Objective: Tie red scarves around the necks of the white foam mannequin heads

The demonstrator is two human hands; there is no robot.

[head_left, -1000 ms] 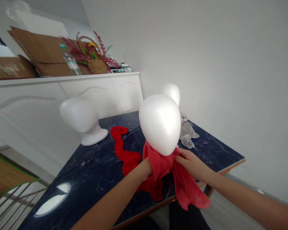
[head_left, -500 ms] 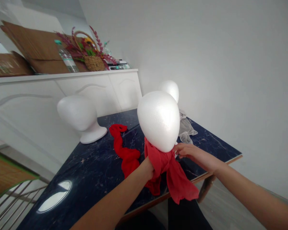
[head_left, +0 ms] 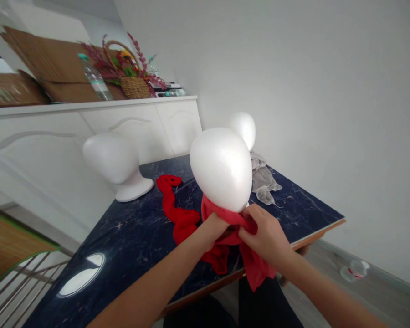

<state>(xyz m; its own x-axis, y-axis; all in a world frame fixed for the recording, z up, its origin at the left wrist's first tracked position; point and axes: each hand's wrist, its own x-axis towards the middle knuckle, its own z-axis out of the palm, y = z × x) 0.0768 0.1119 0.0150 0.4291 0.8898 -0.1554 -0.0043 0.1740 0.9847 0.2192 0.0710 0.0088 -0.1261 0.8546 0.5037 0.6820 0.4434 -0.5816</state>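
Note:
A white foam mannequin head (head_left: 222, 168) stands near the front edge of a dark marbled table (head_left: 130, 241). A red scarf (head_left: 225, 246) is wrapped around its neck, with ends hanging over the table edge. My left hand (head_left: 213, 228) grips the scarf on the left side of the neck. My right hand (head_left: 264, 234) holds the scarf's other part in front, close to the left hand. A second red scarf (head_left: 176, 209) lies bunched on the table to the left.
Another foam head (head_left: 114, 161) stands at the table's left, a third (head_left: 243, 128) at the far side with a grey cloth (head_left: 263, 180) beside it. A white cabinet (head_left: 89, 132) behind carries cardboard, a bottle and a flower basket (head_left: 131, 75). A plastic bottle (head_left: 353, 269) lies on the floor.
My right hand moved from the right side of the neck to the front, closing on the scarf next to my left hand. The hanging scarf ends have gathered in.

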